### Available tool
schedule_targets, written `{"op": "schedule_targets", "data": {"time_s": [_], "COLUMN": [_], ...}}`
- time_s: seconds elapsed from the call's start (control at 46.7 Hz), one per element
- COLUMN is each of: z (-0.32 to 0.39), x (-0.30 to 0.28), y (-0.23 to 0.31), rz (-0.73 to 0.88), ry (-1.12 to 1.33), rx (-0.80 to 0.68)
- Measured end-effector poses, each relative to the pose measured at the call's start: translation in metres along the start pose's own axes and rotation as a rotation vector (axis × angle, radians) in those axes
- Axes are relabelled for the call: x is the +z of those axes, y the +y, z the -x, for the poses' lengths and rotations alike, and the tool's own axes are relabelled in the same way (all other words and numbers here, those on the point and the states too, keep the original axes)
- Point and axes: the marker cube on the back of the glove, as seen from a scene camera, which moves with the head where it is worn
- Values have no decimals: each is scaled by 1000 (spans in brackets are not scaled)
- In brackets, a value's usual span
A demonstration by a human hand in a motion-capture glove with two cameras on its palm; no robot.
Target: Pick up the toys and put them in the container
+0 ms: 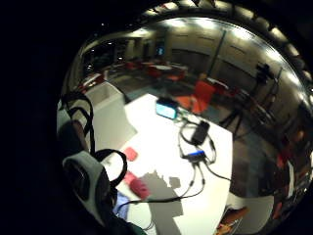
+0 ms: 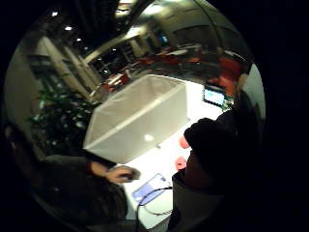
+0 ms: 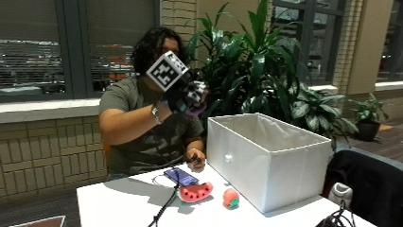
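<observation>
While the gloved right hand [image 3: 186, 97] hovers raised, grip unclear, watermelon toy [image 3: 195, 193] and strawberry toy [image 3: 231, 198] lie below beside the container [image 3: 267, 161].

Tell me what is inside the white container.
The thumb side palm view shows bare white walls inside the container, no toys visible. Its floor is hidden by the near wall.

Raised gloved right hand [image 3: 186, 97] at face height, elbow bent, fingers loosely curled; rested bare hand [image 3: 195, 156] below.
</observation>
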Motion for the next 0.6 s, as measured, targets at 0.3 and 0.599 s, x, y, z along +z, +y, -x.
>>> {"op": "schedule_targets", "data": {"time_s": [0.3, 0.599], "z": [127, 121], "x": [3, 79], "y": [-97, -114], "rz": [28, 278], "ry": [-97, 138], "rx": [-177, -114]}}
